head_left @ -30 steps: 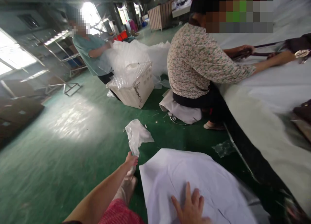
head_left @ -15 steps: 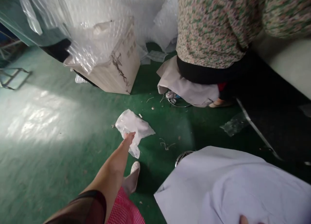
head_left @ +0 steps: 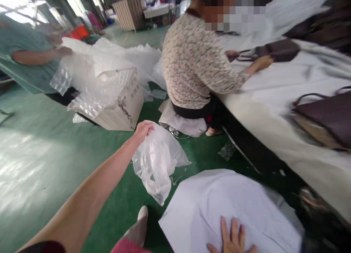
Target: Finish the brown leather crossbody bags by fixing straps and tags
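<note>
My left hand (head_left: 143, 130) is closed on the top of a clear plastic bag (head_left: 157, 161), which hangs from it above the green floor (head_left: 41, 154). My right hand (head_left: 233, 238) lies flat with fingers spread on a sheet of white cloth (head_left: 233, 205) at the bottom of the view. My shoe (head_left: 138, 225) shows just below the bag.
A person in a patterned top (head_left: 192, 59) sits on a covered stool at a long white-covered table (head_left: 287, 136) with brown handbags (head_left: 326, 121). Another person in teal (head_left: 24, 55) handles bubble wrap over a white box (head_left: 117, 103) on the left.
My left hand has gripped the plastic bag on the floor and lifted it up. The view has tilted back up, and my right hand shows again on the white cloth.
</note>
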Demonstrator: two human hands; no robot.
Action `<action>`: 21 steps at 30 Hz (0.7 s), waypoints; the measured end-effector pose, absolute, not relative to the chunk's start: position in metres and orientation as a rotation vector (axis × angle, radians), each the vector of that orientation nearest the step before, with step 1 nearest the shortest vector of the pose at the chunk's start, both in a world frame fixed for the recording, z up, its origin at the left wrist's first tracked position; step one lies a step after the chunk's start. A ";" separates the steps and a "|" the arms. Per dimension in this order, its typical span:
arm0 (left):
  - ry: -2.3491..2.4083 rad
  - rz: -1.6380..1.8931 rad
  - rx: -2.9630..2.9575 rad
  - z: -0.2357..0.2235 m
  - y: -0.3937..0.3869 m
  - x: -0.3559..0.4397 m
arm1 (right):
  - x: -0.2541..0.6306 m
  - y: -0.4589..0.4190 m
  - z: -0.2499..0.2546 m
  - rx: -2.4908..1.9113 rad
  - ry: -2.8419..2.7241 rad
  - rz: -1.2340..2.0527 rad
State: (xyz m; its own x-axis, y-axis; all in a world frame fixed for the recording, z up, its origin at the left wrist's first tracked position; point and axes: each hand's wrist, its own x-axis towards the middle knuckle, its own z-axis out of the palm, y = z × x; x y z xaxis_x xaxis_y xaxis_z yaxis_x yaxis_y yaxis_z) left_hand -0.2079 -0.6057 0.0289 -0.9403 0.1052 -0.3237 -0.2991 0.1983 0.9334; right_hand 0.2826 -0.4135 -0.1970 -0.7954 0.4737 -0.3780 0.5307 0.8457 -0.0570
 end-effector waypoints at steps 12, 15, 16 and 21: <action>1.816 1.813 0.224 0.156 -0.364 -0.104 | 0.273 -0.398 -0.123 0.767 2.426 -0.776; 1.765 1.832 0.338 0.177 -0.322 -0.091 | 0.285 -0.392 -0.125 0.702 2.417 -0.975; 1.748 1.824 0.365 0.181 -0.312 -0.088 | 0.289 -0.389 -0.126 0.669 2.436 -1.010; 1.761 1.709 0.322 0.154 -0.278 -0.072 | 0.304 -0.376 -0.133 0.707 2.611 -0.957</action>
